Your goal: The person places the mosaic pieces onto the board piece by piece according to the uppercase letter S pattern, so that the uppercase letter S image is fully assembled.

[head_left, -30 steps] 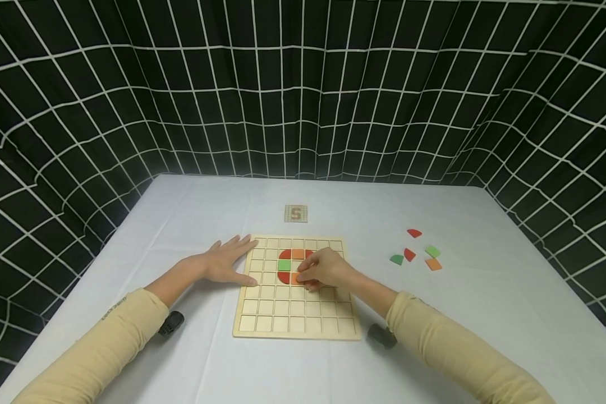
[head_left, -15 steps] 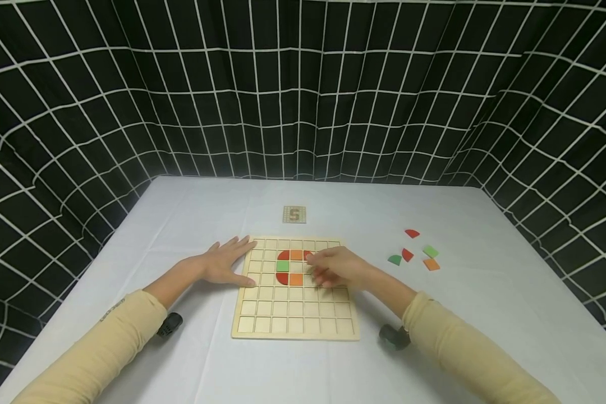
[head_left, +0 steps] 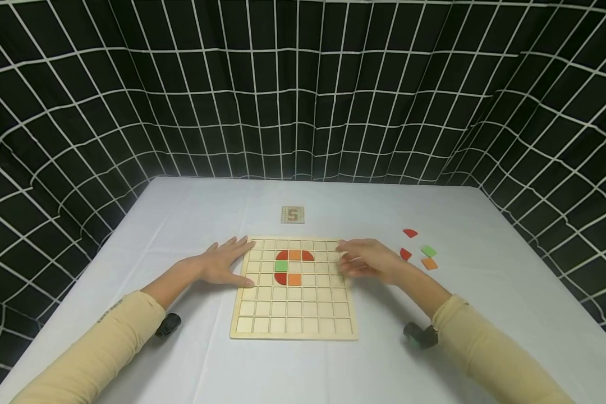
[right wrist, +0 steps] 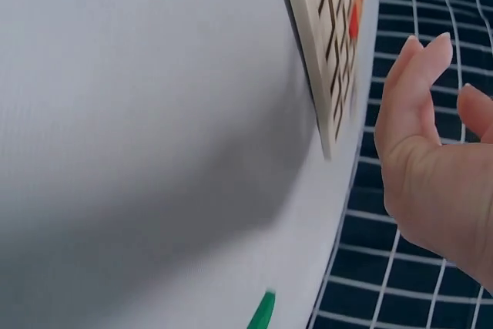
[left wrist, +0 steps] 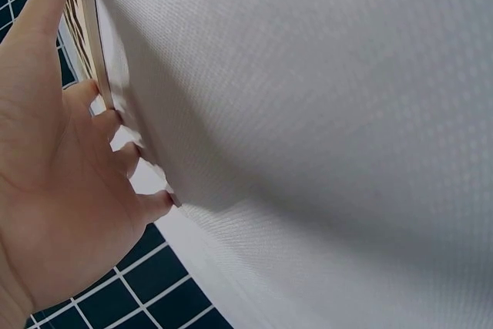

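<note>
My left hand (head_left: 219, 266) lies spread at the left edge of a wooden grid board (head_left: 295, 325), fingertips and thumb on its rim. My right hand (head_left: 371, 259) is over the board's right edge, fingers loosely bent, with nothing between them in the right wrist view. Set in the grid are red quarter-circle tiles (head_left: 280, 279), orange square tiles (head_left: 294, 279) and a light green square tile (head_left: 281, 266). Loose on the right lie red quarter-circle tiles (head_left: 410, 233), a light green square (head_left: 428, 251) and an orange square (head_left: 429, 264). A dark green tile (right wrist: 263, 311) shows in the right wrist view.
A small square card (head_left: 293, 215) with an S-like pattern lies beyond the board. White cloth (head_left: 197, 202) covers the table. Black curtain with white grid lines (head_left: 303, 101) stands behind and on both sides. Dark devices (head_left: 420, 335) sit under both wrists.
My right hand has let go of the orange square in the grid, lifted off and moved right to the board's edge, covering the dark green tile. My left hand stays put.
</note>
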Demonstrator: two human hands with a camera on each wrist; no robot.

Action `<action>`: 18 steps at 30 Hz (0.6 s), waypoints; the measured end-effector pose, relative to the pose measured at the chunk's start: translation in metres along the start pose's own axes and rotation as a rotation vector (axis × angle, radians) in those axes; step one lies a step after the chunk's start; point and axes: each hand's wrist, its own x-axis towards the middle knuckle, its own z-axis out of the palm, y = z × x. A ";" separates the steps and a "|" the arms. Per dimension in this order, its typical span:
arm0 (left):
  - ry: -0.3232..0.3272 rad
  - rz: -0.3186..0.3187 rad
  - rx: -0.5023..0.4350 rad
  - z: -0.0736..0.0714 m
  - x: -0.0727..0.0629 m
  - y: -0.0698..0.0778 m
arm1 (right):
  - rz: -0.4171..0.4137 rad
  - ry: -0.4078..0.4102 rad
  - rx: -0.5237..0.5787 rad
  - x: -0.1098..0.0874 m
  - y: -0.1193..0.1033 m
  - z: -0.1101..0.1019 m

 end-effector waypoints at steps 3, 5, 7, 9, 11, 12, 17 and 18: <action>0.002 0.000 0.006 0.000 0.001 0.000 | -0.012 0.006 0.013 -0.003 0.001 -0.011; 0.002 -0.002 0.005 0.001 0.001 -0.001 | -0.020 0.008 0.032 -0.004 0.003 -0.017; 0.001 -0.006 0.006 0.001 0.001 -0.001 | -0.032 0.002 0.057 -0.005 0.005 -0.023; -0.001 -0.010 0.006 0.002 0.001 -0.001 | -0.046 -0.004 0.082 -0.006 0.008 -0.030; -0.004 -0.015 0.009 0.002 0.002 -0.001 | -0.057 -0.001 0.107 -0.007 0.010 -0.038; -0.004 -0.016 0.012 0.002 0.002 -0.002 | -0.063 0.001 0.117 -0.007 0.011 -0.041; -0.001 -0.015 0.014 0.002 0.002 -0.002 | -0.065 0.019 0.184 -0.009 0.016 -0.060; 0.000 -0.014 0.015 0.002 0.002 -0.002 | -0.059 0.027 0.191 -0.009 0.016 -0.063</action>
